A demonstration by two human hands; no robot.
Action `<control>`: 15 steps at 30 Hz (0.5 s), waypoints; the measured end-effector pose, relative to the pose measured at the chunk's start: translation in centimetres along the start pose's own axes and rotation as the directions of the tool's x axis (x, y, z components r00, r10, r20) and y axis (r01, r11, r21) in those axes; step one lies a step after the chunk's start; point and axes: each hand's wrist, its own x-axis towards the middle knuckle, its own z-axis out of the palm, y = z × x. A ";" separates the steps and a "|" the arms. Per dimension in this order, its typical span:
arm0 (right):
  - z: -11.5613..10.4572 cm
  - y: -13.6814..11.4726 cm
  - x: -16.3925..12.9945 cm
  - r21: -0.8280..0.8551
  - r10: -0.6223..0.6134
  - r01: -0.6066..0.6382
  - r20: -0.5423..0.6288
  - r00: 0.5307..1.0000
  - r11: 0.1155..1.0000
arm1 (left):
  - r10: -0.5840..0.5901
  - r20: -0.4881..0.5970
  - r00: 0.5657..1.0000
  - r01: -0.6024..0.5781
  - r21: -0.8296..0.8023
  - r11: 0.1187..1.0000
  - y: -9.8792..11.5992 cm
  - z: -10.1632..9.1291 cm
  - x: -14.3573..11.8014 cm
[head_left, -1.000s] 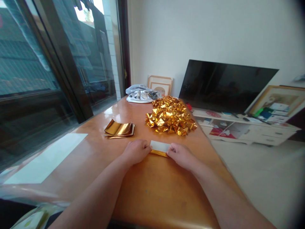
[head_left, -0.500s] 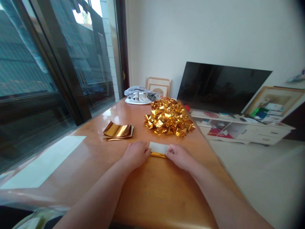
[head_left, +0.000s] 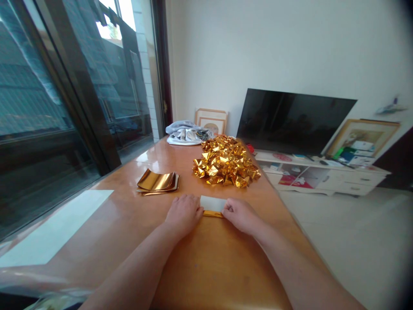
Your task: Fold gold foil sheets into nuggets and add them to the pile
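**While both hands press a half-folded foil sheet, the crease sits between them**

As seen from the head camera, the left hand [head_left: 183, 214] and the right hand [head_left: 240, 214] rest on the near-centre of the glossy wooden table [head_left: 206, 267], fingers curled down on the two ends of a small foil sheet [head_left: 213, 205]. Its white back faces up and a gold edge shows along the near side. Each hand pinches or pins one end; the strip spans the gap between them, touching both.

Judging from this, the slick tabletop could let the sheet skid under uneven pressure, skewing the fold, and the thin foil could wrinkle or tear if the ends are pulled apart.

Just beyond, to the left, lies a stack of flat gold sheets [head_left: 157, 182]. Farther right sits a heap of folded gold pieces [head_left: 226, 166], then a bundle of cloth [head_left: 183, 134] at the far end, with a dark television [head_left: 290, 122] leaning against the wall.
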 end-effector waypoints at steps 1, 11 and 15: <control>0.0 0.0 0.0 0.003 -0.004 0.004 0.000 1.000 1.000 | -0.002 -0.001 1.000 0.002 0.004 1.000 0.0 0.0 0.0; 0.2 -0.1 0.1 -0.009 -0.019 0.019 -0.036 0.999 1.000 | 0.142 -0.056 0.988 -0.143 -0.025 0.989 0.6 -1.1 -0.5; 0.1 0.0 0.1 0.011 -0.016 0.016 -0.051 0.999 1.000 | 0.276 -0.001 0.961 -0.274 -0.113 0.955 1.0 -1.6 -0.5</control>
